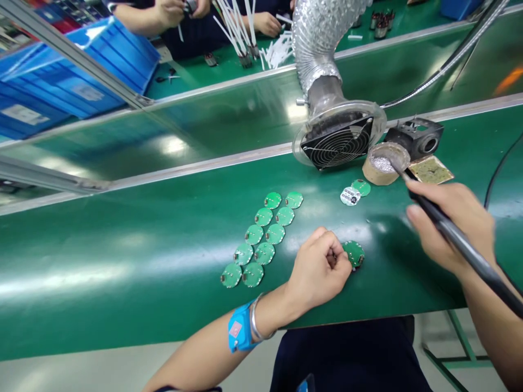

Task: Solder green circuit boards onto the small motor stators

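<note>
Burn risk to left hand (321, 267), fingers pinching circuit board (354, 253); cause: careless swing of soldering iron (451, 231), grasped in right hand (466, 215).

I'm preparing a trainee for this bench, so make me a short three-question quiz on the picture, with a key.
1. True or false: the left hand touches a round green board.
2. Multiple choice: where is the front end of the black-handled tool in the right hand?
A) against the fan grille
B) at the round pot
C) against the board by the left hand
3. Count: how many boards lie in the two slanting rows to the left of the left hand?

Key: 1. True. 2. B. 3. Ten, five in each row.
</note>
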Demonstrator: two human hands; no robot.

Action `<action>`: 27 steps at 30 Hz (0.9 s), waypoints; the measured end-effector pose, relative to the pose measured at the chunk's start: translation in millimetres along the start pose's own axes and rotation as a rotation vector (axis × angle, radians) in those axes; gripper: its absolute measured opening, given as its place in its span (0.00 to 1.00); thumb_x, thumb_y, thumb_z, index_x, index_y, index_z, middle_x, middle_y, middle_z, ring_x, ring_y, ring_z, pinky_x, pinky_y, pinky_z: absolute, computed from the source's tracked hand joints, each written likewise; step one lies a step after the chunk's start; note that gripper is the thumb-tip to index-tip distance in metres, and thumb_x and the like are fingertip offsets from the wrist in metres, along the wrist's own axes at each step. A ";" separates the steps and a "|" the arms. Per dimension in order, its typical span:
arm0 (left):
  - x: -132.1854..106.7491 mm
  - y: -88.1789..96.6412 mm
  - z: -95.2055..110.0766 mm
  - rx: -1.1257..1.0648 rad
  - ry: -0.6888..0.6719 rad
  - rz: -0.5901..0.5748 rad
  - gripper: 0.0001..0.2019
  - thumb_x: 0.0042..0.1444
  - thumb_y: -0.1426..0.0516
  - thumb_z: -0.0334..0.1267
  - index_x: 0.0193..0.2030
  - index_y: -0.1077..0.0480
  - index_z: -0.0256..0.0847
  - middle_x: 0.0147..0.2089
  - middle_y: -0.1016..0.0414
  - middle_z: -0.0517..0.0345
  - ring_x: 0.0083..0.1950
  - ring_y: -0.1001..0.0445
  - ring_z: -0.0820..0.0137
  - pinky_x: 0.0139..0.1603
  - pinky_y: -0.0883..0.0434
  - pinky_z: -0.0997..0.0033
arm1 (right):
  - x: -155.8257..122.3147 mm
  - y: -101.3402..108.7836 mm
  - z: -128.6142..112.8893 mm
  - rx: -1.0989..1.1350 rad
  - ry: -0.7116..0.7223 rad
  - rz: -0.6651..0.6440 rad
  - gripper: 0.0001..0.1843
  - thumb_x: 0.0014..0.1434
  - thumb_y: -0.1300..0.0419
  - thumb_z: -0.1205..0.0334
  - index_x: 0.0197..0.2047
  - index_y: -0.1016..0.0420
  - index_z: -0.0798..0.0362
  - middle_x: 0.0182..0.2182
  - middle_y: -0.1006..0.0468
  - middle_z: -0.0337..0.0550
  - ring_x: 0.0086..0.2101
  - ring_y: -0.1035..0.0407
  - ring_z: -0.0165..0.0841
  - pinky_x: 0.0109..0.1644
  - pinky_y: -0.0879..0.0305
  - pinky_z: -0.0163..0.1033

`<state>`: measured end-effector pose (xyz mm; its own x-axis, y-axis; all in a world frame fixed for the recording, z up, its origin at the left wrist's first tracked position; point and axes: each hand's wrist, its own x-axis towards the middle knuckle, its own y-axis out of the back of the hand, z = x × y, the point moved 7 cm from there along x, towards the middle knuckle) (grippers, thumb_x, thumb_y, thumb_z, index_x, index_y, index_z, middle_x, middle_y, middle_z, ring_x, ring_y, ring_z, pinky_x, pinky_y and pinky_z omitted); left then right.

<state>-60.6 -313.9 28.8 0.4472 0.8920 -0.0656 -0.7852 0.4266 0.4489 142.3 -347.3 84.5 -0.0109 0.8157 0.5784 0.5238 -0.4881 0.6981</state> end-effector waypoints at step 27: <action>-23.7 1.5 -17.0 -0.244 0.006 0.026 0.04 0.55 0.45 0.28 0.36 0.30 0.38 0.39 0.38 0.59 0.30 0.31 0.79 0.29 0.28 0.78 | -11.1 -44.4 -74.6 0.351 0.200 -0.206 0.15 0.59 0.42 0.78 0.43 0.27 0.49 0.41 0.19 0.44 0.35 0.25 0.33 0.38 0.26 0.38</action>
<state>-79.7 -331.9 15.8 0.4239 0.9036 -0.0623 -0.8767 0.4266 0.2222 55.6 -357.8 78.6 -0.2913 0.7919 0.5366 0.7504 -0.1588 0.6417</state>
